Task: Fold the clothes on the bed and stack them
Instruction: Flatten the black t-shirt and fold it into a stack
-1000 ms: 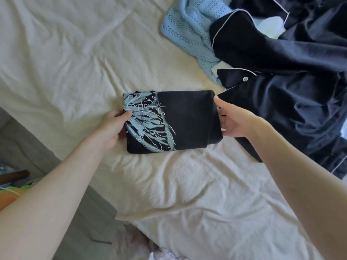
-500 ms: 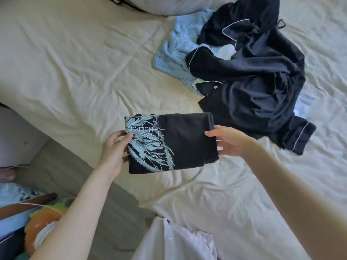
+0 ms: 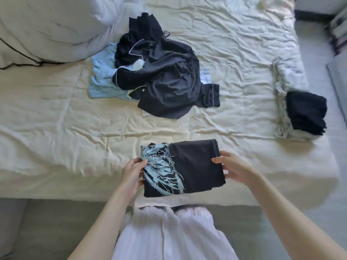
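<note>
A folded black T-shirt [image 3: 195, 166] with a light-blue wing print is lifted above the near edge of the bed [image 3: 56, 119]. My left hand [image 3: 132, 174] grips its left edge, thumb on top. My right hand [image 3: 234, 168] grips its right edge the same way. A crumpled heap lies mid-bed: navy pyjamas with white piping [image 3: 165, 72] on top of a light-blue knit [image 3: 102, 79]. At the bed's right edge sits a stack: a folded dark garment [image 3: 306, 113] on folded white cloth [image 3: 287, 77].
A white duvet [image 3: 52, 29] is bunched at the far left of the cream sheet. Grey floor [image 3: 56, 226] runs along the near side of the bed. More floor and a striped object [image 3: 338, 34] lie beyond the bed's right edge.
Both hands have lifted the folded T-shirt off the sheet and toward me. The view has pulled back and swung right, bringing the stack at the bed's right edge into sight.
</note>
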A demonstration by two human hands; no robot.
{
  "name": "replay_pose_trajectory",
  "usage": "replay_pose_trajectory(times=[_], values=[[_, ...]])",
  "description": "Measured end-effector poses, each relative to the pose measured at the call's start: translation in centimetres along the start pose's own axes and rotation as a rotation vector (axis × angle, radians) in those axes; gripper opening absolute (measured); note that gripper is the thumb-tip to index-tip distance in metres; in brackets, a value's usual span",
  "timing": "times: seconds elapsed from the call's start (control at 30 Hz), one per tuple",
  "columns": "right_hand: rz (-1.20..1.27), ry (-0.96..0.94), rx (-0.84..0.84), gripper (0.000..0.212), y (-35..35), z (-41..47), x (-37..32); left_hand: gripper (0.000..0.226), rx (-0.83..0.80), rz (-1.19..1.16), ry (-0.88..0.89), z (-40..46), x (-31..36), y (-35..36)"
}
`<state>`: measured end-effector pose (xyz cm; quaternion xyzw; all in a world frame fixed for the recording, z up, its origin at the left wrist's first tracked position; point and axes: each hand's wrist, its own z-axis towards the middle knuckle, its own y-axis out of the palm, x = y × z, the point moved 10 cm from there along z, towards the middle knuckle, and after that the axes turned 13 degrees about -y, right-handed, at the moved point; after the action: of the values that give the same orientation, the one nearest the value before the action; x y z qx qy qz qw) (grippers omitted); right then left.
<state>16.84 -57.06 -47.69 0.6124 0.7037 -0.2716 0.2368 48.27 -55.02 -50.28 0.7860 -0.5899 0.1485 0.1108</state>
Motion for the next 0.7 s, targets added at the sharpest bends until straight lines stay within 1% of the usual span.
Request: replay_pose_trajectory(times=[0.07, 0.2, 0.37, 0.43, 0.53, 0.7], values=[[0.066, -0.013, 0.055, 0.03, -2.7, -2.8, 1.6, 0.013, -0.033, 0.063, -0.002, -0.9, -0.8, 2.6], [0.181, -0.02, 0.15, 0.029, -8.0, -7.9, 5.1, 0.013, -0.118, 0.17, -0.005, -3.3, -3.0, 8.7], [0.334, -0.046, 0.343, 0.025, -16.4, -13.8, 10.1, 0.011, -0.217, 0.345, 0.032, -7.0, -6.2, 18.3], [0.372, -0.063, 0.373, 0.023, -18.2, -14.7, 11.2, 0.011, -0.219, 0.372, 0.04, -7.7, -6.6, 20.3], [0.433, -0.088, 0.413, 0.021, -22.9, -17.2, 12.9, 0.01, -0.226, 0.42, 0.066, -9.3, -8.4, 25.5], [0.429, -0.114, 0.455, 0.021, -31.9, -20.3, 15.6, 0.009, -0.253, 0.45, 0.113, -11.9, -12.2, 34.6]])
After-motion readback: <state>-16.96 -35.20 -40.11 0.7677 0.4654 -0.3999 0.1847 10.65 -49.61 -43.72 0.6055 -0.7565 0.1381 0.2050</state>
